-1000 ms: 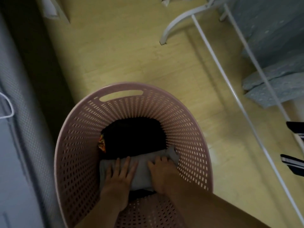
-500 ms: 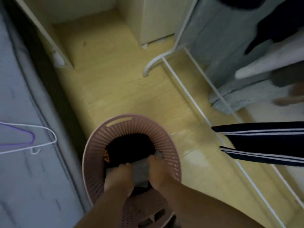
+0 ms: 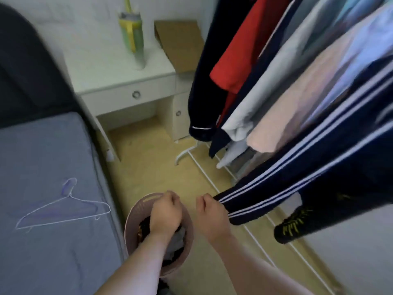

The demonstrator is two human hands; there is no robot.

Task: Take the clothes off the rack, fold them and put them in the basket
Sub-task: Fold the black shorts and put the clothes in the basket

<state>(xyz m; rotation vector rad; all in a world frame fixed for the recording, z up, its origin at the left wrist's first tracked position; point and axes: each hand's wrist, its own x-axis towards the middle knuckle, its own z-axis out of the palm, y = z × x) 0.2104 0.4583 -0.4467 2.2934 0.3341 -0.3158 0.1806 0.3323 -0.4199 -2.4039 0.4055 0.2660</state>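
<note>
Nearest the camera, both bare forearms reach forward over the floor (image 3: 148,167). The left hand (image 3: 165,211) hangs above the pink perforated basket (image 3: 129,222), fingers curled inward and holding nothing. The basket stands on the floor just beside the bed (image 3: 53,241); inside it lie a dark garment (image 3: 145,225) and a grey folded garment (image 3: 177,239), partly hidden by the left wrist. The right hand (image 3: 212,218) is loosely curled, empty, beside the cuff of the navy striped trousers (image 3: 287,188) hanging from the rack; whether it touches the cuff cannot be told. A white wire hanger (image 3: 63,209) lies on the bed. The rack's white base rail (image 3: 204,173) runs along the floor. Farther off hang a pale pink garment (image 3: 297,99), a grey one (image 3: 265,86), a red one (image 3: 240,50) and a navy one (image 3: 208,92). Beyond stands a white worktop (image 3: 102,67) with a drawer, carrying a green and yellow bottle (image 3: 131,37).
</note>
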